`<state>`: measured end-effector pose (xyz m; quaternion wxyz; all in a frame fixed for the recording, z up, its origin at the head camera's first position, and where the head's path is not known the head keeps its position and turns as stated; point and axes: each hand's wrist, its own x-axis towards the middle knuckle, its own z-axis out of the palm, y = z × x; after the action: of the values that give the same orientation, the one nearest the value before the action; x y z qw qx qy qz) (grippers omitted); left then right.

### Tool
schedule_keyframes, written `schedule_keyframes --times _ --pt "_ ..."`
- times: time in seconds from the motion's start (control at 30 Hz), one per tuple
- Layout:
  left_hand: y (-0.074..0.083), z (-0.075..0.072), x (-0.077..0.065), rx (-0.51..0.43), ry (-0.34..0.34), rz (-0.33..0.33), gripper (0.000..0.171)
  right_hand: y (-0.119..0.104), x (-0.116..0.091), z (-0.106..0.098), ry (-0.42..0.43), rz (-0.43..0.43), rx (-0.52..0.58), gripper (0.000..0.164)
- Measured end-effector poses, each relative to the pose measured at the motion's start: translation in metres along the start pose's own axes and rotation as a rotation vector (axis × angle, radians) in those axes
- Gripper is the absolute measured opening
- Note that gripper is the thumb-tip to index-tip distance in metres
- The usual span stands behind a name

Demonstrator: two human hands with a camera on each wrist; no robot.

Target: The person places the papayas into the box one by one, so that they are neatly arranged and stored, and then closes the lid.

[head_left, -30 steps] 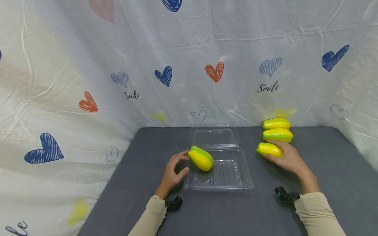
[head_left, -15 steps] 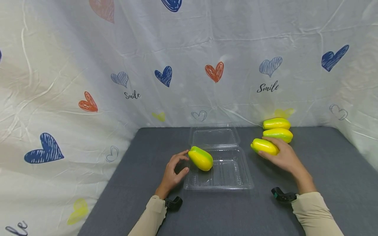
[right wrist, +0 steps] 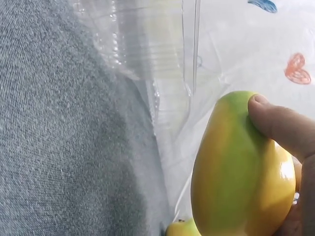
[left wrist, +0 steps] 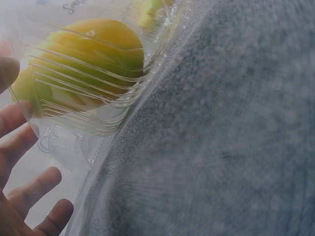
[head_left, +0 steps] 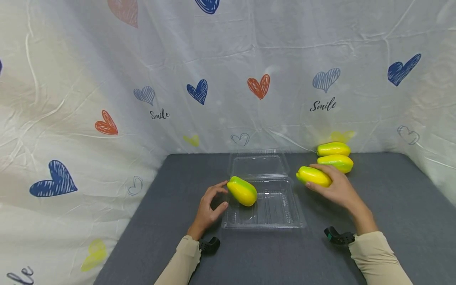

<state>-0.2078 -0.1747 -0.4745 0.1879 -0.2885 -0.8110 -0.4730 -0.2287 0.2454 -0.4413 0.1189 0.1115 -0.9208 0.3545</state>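
A yellow-green papaya point(head_left: 314, 176) is gripped in my right hand point(head_left: 338, 188), raised off the table to the right of the clear plastic container point(head_left: 281, 227). The right wrist view shows my thumb on the side of this papaya point(right wrist: 236, 172); the other fingers are mostly hidden behind it. Inside the container's left part lies another papaya point(head_left: 243, 192), tilted, its narrow end toward the left rim. My left hand point(head_left: 209, 208) is at that rim with fingers spread and lightly bent. In the left wrist view its fingertips point(left wrist: 19, 115) are beside the container wall; contact is hard to tell.
Two more papayas, a nearer one point(head_left: 336, 163) and a farther one point(head_left: 333, 149), lie at the table's back right. The container's clear lid point(head_left: 259, 164) is folded back toward the heart-printed curtain point(head_left: 228, 122). Grey cloth point(head_left: 263, 257) covers the table.
My right hand has lifted the front papaya and carried it left, away from the other two and toward the container. The left hand and the papaya in the container have stayed put.
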Motion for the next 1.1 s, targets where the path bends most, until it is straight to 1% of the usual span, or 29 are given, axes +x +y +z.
schedule_keyframes --times 0.17,0.3,0.53,0.87,1.1 --pt "0.000 0.000 0.000 -0.002 0.001 0.007 0.030 -0.003 0.000 0.002 -0.010 -0.001 0.000 0.068" --pt "0.001 0.000 -0.001 -0.001 -0.005 -0.005 0.030 -0.007 0.001 0.003 -0.004 -0.008 0.001 0.068" --pt "0.001 -0.001 0.000 -0.018 -0.008 -0.005 0.032 -0.017 0.003 0.006 0.023 -0.060 0.029 0.065" --pt "0.003 0.000 0.002 -0.010 0.006 0.009 0.031 -0.029 0.004 0.008 -0.007 -0.098 0.065 0.064" --pt "0.002 -0.001 0.002 -0.012 0.000 -0.009 0.030 -0.033 0.003 0.012 -0.021 -0.105 0.080 0.066"
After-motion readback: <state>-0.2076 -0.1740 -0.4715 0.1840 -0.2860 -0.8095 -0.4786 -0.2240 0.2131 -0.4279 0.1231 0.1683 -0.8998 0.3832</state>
